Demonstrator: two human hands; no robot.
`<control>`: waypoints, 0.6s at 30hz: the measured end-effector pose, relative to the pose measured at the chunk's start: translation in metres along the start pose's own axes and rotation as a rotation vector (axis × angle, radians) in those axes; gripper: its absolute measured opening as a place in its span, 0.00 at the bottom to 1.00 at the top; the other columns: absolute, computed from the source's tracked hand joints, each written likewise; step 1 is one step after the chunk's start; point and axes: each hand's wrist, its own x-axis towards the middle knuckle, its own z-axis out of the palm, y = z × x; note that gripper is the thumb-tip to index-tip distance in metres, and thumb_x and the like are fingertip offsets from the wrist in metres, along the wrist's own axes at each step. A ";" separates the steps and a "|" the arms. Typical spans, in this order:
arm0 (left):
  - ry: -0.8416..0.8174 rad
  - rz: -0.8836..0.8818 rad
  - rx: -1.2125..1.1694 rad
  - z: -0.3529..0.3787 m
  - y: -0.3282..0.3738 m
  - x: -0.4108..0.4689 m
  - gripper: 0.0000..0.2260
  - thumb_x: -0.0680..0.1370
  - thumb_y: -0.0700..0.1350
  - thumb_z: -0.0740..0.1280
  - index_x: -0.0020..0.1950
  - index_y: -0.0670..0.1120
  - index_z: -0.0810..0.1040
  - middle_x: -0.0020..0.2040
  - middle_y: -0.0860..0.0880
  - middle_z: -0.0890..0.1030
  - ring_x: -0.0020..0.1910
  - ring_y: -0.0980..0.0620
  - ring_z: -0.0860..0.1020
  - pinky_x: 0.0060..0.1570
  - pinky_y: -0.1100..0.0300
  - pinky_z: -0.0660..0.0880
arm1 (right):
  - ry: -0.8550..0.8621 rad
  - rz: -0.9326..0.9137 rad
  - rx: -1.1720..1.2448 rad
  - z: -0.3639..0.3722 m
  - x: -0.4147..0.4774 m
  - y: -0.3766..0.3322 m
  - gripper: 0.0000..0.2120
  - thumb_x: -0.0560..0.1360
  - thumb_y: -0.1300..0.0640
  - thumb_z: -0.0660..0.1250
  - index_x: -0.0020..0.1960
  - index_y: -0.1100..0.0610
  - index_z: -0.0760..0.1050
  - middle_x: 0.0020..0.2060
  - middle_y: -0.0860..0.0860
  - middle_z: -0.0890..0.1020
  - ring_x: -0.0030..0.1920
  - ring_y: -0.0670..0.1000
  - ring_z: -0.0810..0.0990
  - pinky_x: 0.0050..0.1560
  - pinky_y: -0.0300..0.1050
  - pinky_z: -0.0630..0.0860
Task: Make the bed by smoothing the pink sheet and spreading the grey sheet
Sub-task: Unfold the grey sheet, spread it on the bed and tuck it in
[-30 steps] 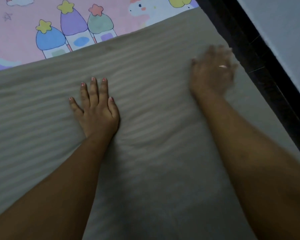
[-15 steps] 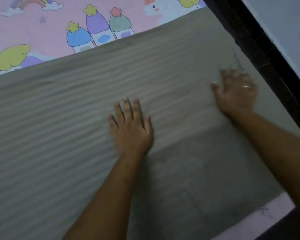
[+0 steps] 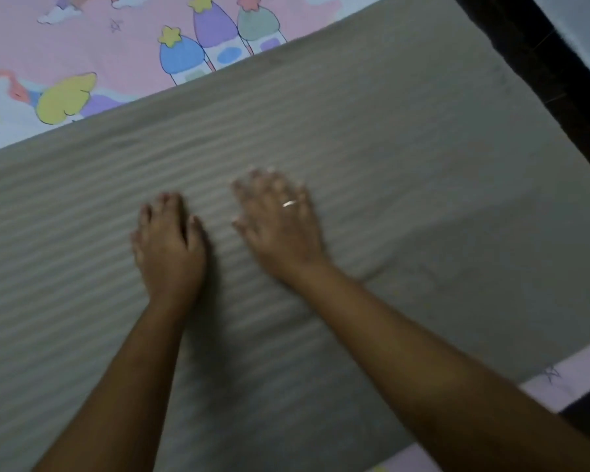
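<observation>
The grey striped sheet (image 3: 406, 158) lies spread over most of the bed, with a shallow crease to the right of my right wrist. The pink sheet (image 3: 82, 46), printed with castles, clouds and a winged figure, shows beyond the grey sheet's far edge and as a thin strip at the near right corner. My left hand (image 3: 167, 247) rests palm down on the grey sheet, fingers close together. My right hand (image 3: 280, 226), wearing a ring, lies flat just to its right with fingers spread, blurred by motion. Neither hand holds any cloth.
A dark floor strip (image 3: 559, 73) runs along the bed's right side, with a pale wall (image 3: 586, 18) beyond it. The bed's near right corner (image 3: 566, 386) ends against more dark floor.
My right hand has swept left across the grey sheet from near the right edge and now lies beside the left hand. The view has shifted, showing more of the near right corner.
</observation>
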 end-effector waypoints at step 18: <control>-0.692 0.652 -0.285 0.089 0.224 -0.125 0.23 0.81 0.54 0.55 0.75 0.48 0.63 0.75 0.50 0.62 0.76 0.50 0.56 0.75 0.49 0.49 | 0.026 0.892 -0.240 -0.128 -0.106 0.302 0.29 0.79 0.41 0.44 0.77 0.50 0.54 0.77 0.54 0.56 0.76 0.60 0.51 0.73 0.66 0.46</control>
